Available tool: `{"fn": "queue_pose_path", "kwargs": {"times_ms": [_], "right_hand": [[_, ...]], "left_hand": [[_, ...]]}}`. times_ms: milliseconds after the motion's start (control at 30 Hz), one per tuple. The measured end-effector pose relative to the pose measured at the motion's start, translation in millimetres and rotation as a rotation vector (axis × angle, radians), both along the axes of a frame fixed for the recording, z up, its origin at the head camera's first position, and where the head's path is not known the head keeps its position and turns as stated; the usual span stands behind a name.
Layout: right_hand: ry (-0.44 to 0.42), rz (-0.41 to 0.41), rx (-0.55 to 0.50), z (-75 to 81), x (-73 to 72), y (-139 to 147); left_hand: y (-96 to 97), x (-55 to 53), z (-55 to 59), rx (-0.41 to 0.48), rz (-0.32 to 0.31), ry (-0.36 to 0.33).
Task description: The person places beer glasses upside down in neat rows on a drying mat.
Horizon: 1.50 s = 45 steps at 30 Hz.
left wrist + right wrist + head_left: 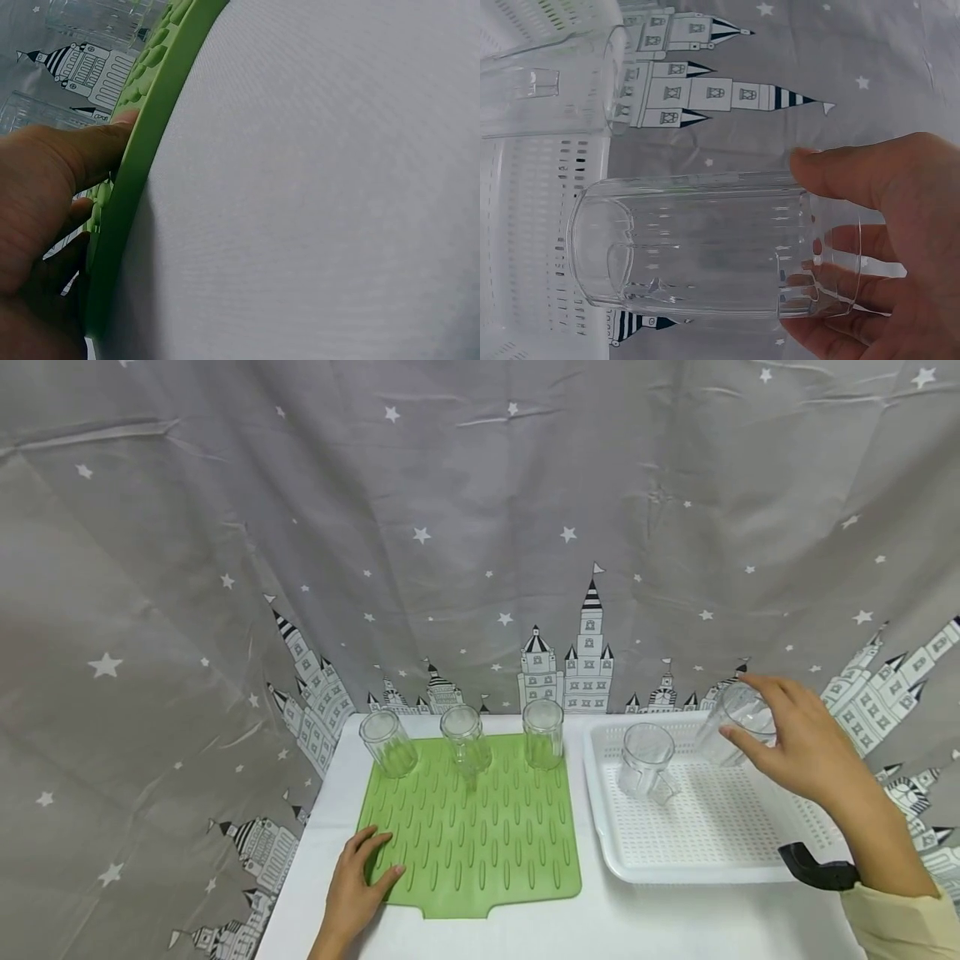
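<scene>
My right hand (806,739) grips a clear glass mug (697,247) near its rim, thumb on one side and fingers on the other. In the head view this mug is upright at the back of the white basket (697,874). Another glass mug (647,760) stands in the basket to its left, handle toward the front. On the left front edge of the green drying mat (480,827) rests my left hand (356,881), fingers loosely spread and thumb on the ribbed top. Three more glasses, the left glass (388,743), middle glass (467,739) and right glass (543,735), line the mat's back edge.
A white cloth (435,939) covers the table under mat and basket. Close behind them hangs a grey curtain (465,485) printed with stars and castles. The basket's raised rim stands just right of the mat.
</scene>
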State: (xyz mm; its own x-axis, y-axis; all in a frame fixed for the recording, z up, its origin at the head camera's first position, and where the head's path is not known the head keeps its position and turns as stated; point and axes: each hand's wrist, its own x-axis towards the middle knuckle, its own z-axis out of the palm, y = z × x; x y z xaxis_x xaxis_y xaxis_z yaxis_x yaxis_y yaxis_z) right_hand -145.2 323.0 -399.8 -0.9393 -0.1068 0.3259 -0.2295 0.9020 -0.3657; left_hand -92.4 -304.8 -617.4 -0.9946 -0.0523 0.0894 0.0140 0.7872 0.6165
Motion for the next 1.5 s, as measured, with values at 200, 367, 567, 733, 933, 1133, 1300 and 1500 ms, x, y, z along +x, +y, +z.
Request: {"fn": "queue_pose_path", "kwargs": {"times_ms": [200,367,567,733,933,1133,1300,1500], "right_hand": [[0.003,0.012,0.003,2.1,0.7,-3.3],[-0.005,0.008,0.005,0.7,3.2,-2.9],[-0.01,0.021,0.007,-2.7,12.0,-1.5],[-0.003,0.032,0.012,-6.7,22.8,-3.0],[0.001,0.045,0.023,-10.3,35.9,-6.5],[-0.017,0.062,0.014,-11.1,48.2,-14.8],[-0.029,0.083,0.005,-8.0,55.0,-24.1],[-0.055,0.11,0.005,-3.2,59.9,-39.9]], "left_hand": [[-1.2,-0.6,-1.6,0.002,0.001,0.014],[-2.5,-1.5,-3.8,-0.001,-0.005,0.012],[-1.8,-1.1,-4.0,0.001,-0.006,0.018],[-1.5,-2.3,-4.6,0.005,-0.01,0.027],[-0.8,-1.8,-3.9,0.004,-0.002,0.01],[-1.2,-1.1,-3.4,0.01,0.003,-0.005],[-1.1,-1.6,-2.1,0.009,0.004,-0.012],[-0.5,-0.9,-1.3,0.021,0.006,-0.018]]}}
